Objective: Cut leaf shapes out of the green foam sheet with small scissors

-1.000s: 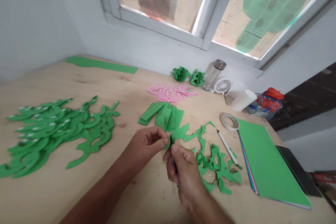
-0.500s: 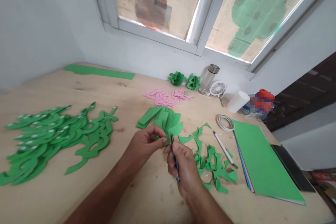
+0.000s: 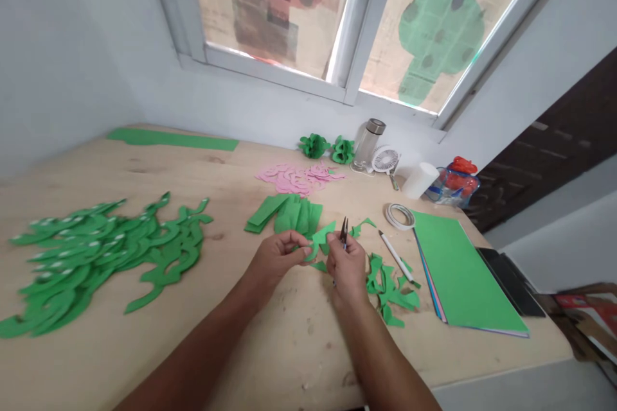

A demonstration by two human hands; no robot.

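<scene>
Pinched between the thumb and fingers of my left hand is a small cut green piece, paper or thin felt. My right hand is closed round a pair of small scissors, dark blades pointing up and away from me. The right fingertips are close to the green piece; whether they touch it I cannot tell. Just beyond my hands lies a stack of green strips. Curly green offcuts are scattered to the right of my right hand.
A big pile of curved green shapes covers the left side. Pink shapes, two green paper balls, a glass bottle and a small fan stand behind. To the right are a tape roll, a white pen and green sheets.
The scissors have come away from the green piece, to its right, and their blades now point upward. My left hand still pinches the piece. The whole view has shifted slightly.
</scene>
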